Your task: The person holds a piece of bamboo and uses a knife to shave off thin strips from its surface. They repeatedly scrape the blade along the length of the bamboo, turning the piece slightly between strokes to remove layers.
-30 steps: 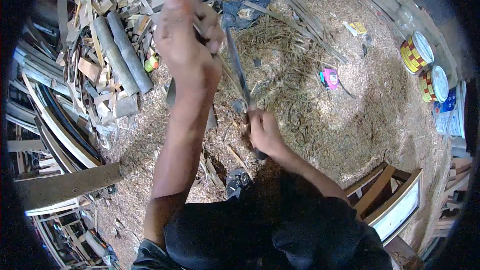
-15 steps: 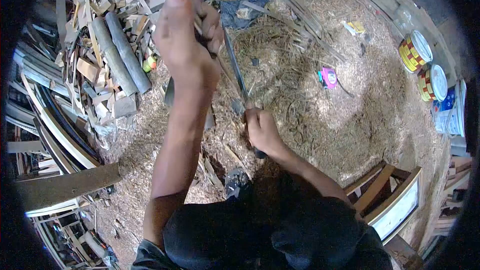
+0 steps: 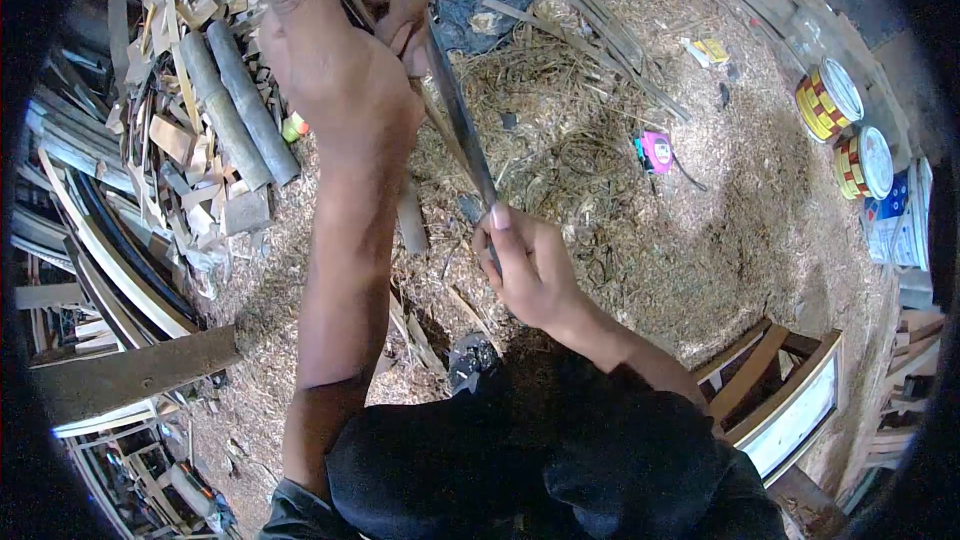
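Note:
My left hand is raised at the upper left, its fingers wrapped round a thin wooden strip that slants down toward the centre. Along the strip lies a long dark metal blade, whose lower end is in my right hand. The thumb of my right hand lies on top of the blade, near its lower end. Both pieces run close together between the two hands. The upper end of the strip leaves the top of the view.
Wood offcuts and two grey logs lie at the upper left. A pink tape measure rests on the shavings. Buckets stand at the right, above a wooden frame. A board juts in from the left.
My left hand has moved left and a little up, nearer the camera. My right hand has turned, with its thumb now along the blade.

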Motion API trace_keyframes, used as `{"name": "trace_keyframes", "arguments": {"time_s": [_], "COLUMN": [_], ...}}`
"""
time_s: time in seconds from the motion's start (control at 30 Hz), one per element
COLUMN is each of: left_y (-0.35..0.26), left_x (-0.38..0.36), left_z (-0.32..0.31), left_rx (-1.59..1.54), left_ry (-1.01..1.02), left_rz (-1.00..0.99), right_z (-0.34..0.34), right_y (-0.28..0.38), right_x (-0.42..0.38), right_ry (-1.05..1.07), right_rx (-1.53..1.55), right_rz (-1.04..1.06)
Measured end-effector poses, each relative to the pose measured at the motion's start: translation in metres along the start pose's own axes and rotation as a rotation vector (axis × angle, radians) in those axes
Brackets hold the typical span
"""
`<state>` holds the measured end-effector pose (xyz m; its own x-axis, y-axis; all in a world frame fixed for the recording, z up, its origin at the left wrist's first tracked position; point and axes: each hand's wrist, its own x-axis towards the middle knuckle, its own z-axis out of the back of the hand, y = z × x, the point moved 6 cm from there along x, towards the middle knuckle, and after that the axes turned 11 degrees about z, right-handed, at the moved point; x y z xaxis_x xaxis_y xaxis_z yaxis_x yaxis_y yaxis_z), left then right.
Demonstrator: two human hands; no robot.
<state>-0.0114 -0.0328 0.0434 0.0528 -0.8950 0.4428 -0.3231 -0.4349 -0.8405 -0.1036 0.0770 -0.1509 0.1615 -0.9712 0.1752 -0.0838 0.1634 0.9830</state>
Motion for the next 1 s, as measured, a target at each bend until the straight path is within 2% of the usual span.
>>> {"name": "trace_keyframes", "arguments": {"time_s": [0.07, 0.13, 0.17, 0.2, 0.27, 0.33, 0.4, 0.47, 0.53, 0.57, 0.6, 0.67, 0.7, 0.73, 0.8, 0.87, 0.93, 1.0], "left_y": [0.001, 0.000, -0.002, -0.003, -0.002, 0.002, 0.002, 0.001, 0.001, 0.000, -0.003, -0.007, -0.009, -0.009, -0.005, -0.005, -0.004, -0.004], "left_x": [0.001, 0.001, 0.000, -0.002, -0.008, -0.011, -0.007, -0.007, -0.009, -0.010, -0.010, -0.014, -0.012, -0.009, -0.007, -0.005, -0.004, -0.006], "left_z": [0.002, 0.007, 0.008, 0.006, 0.002, 0.001, -0.001, -0.003, 0.003, 0.005, 0.002, 0.008, 0.009, 0.010, 0.013, 0.014, 0.012, 0.006], "left_rx": [-0.095, -0.057, -0.021, -0.024, -0.035, -0.033, -0.039, -0.004, -0.014, -0.028, -0.032, 0.003, 0.024, 0.024, 0.027, 0.040, 0.061, 0.036], "left_ry": [-0.007, -0.018, -0.025, -0.028, -0.109, -0.079, -0.040, -0.018, -0.042, -0.066, -0.057, -0.235, -0.121, -0.117, -0.135, -0.157, -0.158, -0.208], "left_rz": [0.051, 0.012, -0.022, -0.028, -0.031, 0.033, 0.059, 0.012, 0.018, 0.015, 0.011, 0.018, -0.036, -0.037, -0.014, -0.018, -0.018, -0.035], "right_z": [-0.003, 0.000, 0.003, 0.004, 0.009, 0.006, 0.007, 0.003, -0.002, -0.002, -0.002, -0.002, 0.000, 0.003, 0.000, -0.002, -0.003, 0.000], "right_y": [0.010, -0.034, -0.082, -0.102, -0.109, -0.106, -0.089, -0.067, -0.046, -0.050, -0.076, -0.143, -0.113, -0.109, -0.120, -0.106, -0.098, -0.131], "right_x": [0.003, -0.003, -0.010, -0.014, -0.014, -0.027, -0.019, -0.018, -0.015, -0.017, -0.021, -0.034, -0.027, -0.023, -0.028, -0.030, -0.028, -0.036], "right_ry": [-0.080, -0.037, 0.024, 0.085, 0.096, 0.105, 0.050, -0.017, -0.049, -0.113, -0.122, -0.084, -0.078, -0.081, -0.036, -0.078, -0.131, -0.105], "right_rx": [-0.040, -0.141, -0.139, -0.140, -0.210, -0.262, -0.027, -0.014, -0.017, -0.062, -0.065, -0.168, -0.359, -0.358, -0.077, -0.147, -0.068, -0.164], "right_rz": [0.138, 0.135, -0.128, -0.387, -0.367, -0.385, -0.306, -0.316, -0.073, -0.024, -0.017, -0.218, -0.042, -0.040, -0.278, -0.260, -0.073, -0.092]}}
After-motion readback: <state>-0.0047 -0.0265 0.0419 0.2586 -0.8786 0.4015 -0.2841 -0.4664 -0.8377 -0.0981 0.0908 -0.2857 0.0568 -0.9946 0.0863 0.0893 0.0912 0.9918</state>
